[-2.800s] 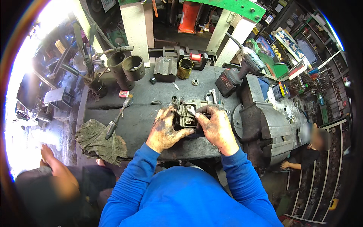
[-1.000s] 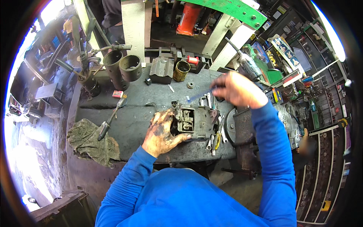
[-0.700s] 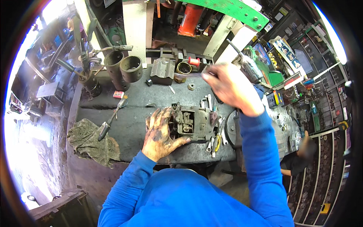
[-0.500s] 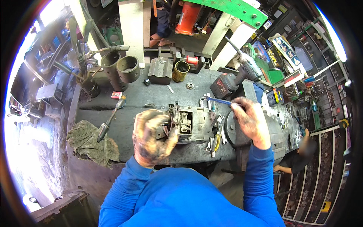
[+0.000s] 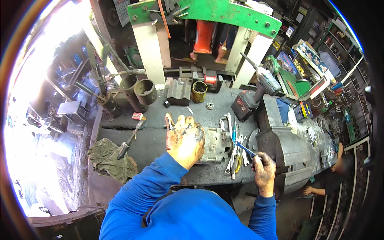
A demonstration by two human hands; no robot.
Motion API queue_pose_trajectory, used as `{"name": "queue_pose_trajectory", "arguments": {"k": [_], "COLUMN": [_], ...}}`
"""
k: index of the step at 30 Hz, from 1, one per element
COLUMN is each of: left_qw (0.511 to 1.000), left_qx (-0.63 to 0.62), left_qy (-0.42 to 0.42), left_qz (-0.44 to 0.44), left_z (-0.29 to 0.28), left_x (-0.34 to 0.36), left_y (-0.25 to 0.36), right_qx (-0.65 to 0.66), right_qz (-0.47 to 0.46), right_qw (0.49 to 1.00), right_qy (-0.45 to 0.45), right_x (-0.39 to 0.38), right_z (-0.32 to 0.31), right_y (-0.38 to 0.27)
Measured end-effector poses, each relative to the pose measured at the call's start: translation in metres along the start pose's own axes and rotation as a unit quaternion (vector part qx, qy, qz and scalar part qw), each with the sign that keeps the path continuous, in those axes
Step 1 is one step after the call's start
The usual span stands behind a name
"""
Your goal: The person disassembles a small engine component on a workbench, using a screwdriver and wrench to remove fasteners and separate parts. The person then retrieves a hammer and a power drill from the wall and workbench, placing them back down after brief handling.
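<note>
My left hand (image 5: 185,140), blackened with grime, is raised over the left part of a grey cast-metal housing (image 5: 217,146), hiding much of it. Its fingers are curled; anything inside them is out of sight. My right hand (image 5: 264,172), lower and further right, grips a long, slim blue tool (image 5: 247,149), its far end among loose wrenches (image 5: 244,156) beside the housing. Yellow-handled pliers (image 5: 239,163) lie with those wrenches. A crumpled rag (image 5: 108,160) and a black-handled tool (image 5: 128,145) lie left of my hands.
The dark bench (image 5: 120,136) holds steel cylinders (image 5: 145,91), a yellow can (image 5: 199,95) and a cordless impact wrench (image 5: 249,103). A green-topped frame (image 5: 204,10) stands behind, with someone's legs (image 5: 224,52) beyond. A co-worker (image 5: 340,168) is at the cluttered right-hand bench.
My right hand picked up the blue tool and has since come down to the bench's front right. My left hand has shifted over the housing, covering its opening. Legs have appeared behind the frame.
</note>
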State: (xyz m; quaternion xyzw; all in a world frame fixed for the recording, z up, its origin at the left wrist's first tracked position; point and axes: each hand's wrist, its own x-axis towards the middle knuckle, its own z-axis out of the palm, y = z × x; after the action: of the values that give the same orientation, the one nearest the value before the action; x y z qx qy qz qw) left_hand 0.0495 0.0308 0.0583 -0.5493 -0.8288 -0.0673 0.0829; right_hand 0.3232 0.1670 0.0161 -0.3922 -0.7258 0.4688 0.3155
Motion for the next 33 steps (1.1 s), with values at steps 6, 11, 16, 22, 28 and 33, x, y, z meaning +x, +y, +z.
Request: {"name": "queue_pose_trajectory", "arguments": {"k": [6,11,16,22,28,33], "left_qw": [1.0,0.999,0.999,0.999,0.999,0.999], "left_qx": [0.023,0.05,0.041,0.031,0.005,-0.006], "left_qy": [-0.016,-0.018,-0.032,-0.008,-0.032,-0.01], "left_qz": [-0.009,-0.01,0.007,-0.027,-0.04,-0.037], "left_z": [0.01,0.015,0.013,0.011,0.015,0.024], "left_x": [0.007,0.005,0.006,0.006,0.006,0.007], "left_y": [0.002,0.005,0.006,0.009,0.006,0.007], "right_qx": [0.017,0.066,0.084,0.095,0.056,0.096], "right_qz": [-0.006,0.001,-0.04,-0.061,-0.121,-0.078], "right_qw": [1.0,0.998,0.995,0.992,0.99,0.99], "right_qy": [0.0,-0.019,-0.043,-0.054,-0.044,-0.062], "right_x": [0.007,0.018,0.032,0.048,0.06,0.062], "right_z": [0.001,0.006,0.008,0.012,0.023,0.021], "right_y": [0.021,0.025,0.024,0.023,0.028,0.028]}}
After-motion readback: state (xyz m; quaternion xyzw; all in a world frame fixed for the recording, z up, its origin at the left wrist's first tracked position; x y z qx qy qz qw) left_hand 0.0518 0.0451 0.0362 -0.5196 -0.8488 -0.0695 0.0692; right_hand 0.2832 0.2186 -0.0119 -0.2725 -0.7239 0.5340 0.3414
